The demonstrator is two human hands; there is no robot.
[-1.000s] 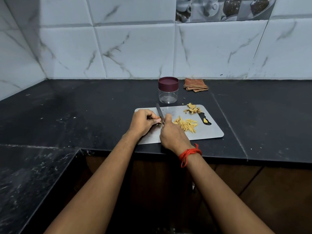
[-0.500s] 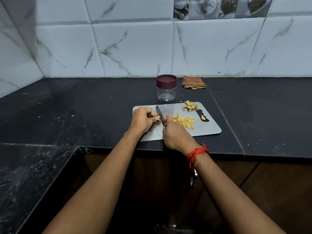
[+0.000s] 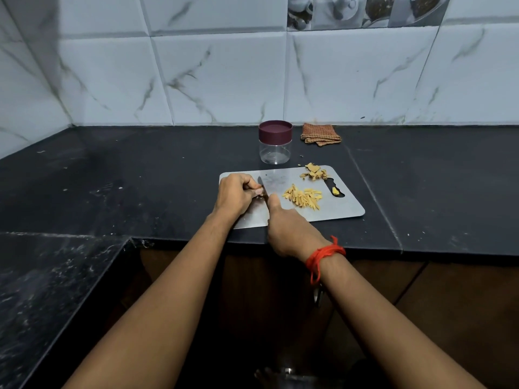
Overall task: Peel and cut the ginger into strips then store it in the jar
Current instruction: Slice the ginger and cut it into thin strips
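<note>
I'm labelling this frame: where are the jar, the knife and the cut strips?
jar (image 3: 275, 153): head view, clear wall below the lid.
knife (image 3: 261, 183): head view, blade near its tip.
strips (image 3: 302, 196): head view, middle of pile.

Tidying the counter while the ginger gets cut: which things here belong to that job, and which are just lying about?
In use: knife in the right hand; left hand curled beside it, its hold hidden; board; strips; peelings; ginger bit in the board's handle hole; jar, lid on.
Lying about: folded cloth at the back.
</note>
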